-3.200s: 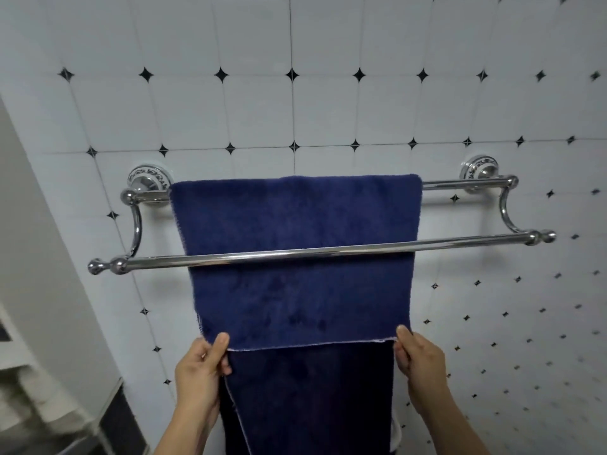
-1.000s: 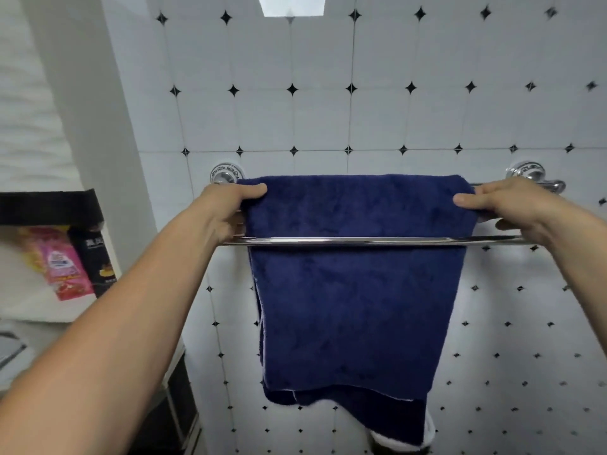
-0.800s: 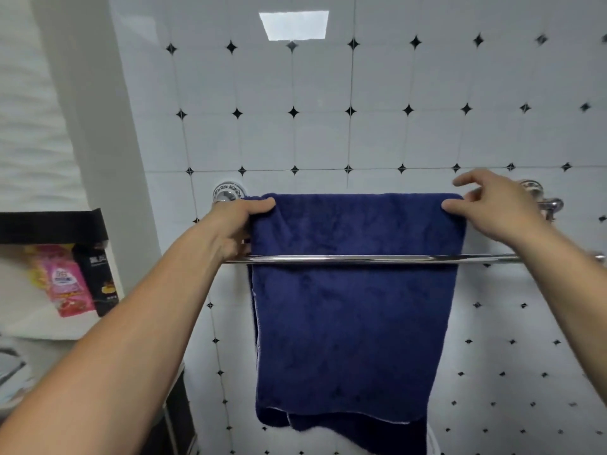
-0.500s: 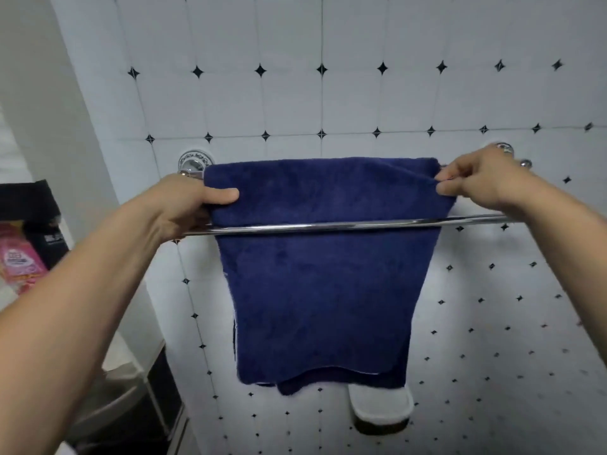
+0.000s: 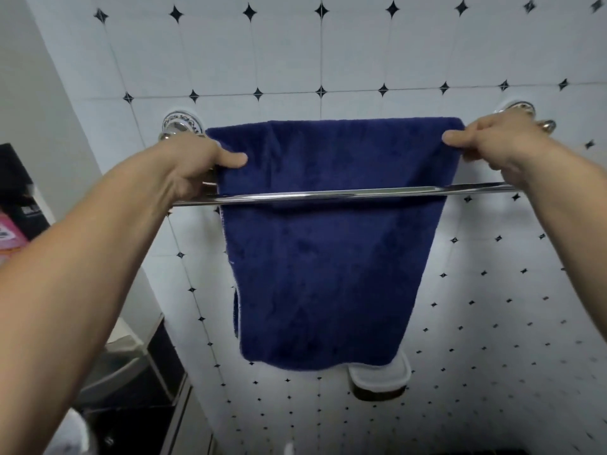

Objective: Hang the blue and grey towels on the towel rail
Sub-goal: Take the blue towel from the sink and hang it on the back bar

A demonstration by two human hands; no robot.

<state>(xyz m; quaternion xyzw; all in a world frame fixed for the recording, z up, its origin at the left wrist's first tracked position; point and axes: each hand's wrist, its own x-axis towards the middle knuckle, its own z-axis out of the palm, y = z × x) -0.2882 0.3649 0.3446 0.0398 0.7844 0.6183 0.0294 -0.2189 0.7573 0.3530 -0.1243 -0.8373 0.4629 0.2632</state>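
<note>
Dark blue plush: the blue towel (image 5: 328, 257) hangs folded over the back bar of a chrome double towel rail (image 5: 345, 193) fixed to a white tiled wall (image 5: 295, 54) with small black diamond insets. The front bar crosses in front of the towel, with the cloth dropping behind it. Two layers show at the towel's lower left edge, with a pale stitched hem.

Left hand (image 5: 200, 165): at the towel's upper left corner, thumb laid flat on the front face of the cloth, fingers curled out of view behind it; the grip is closed on the blue towel. A round wall mount (image 5: 180, 124) of the rail sits just above this hand.

Right hand (image 5: 492, 142): at the towel's upper right corner, thumb and fingers pinched narrow on the top fold, holding the towel. The other wall mount (image 5: 520, 108) shows just past its knuckles.

The top fold runs nearly level between the two hands. The towel narrows downward; its right edge slants inward.

A white dish-like holder (image 5: 381, 377) sits on the wall just below the towel's lower right corner. A pink packet (image 5: 10, 234) is at the left edge of view.
</note>
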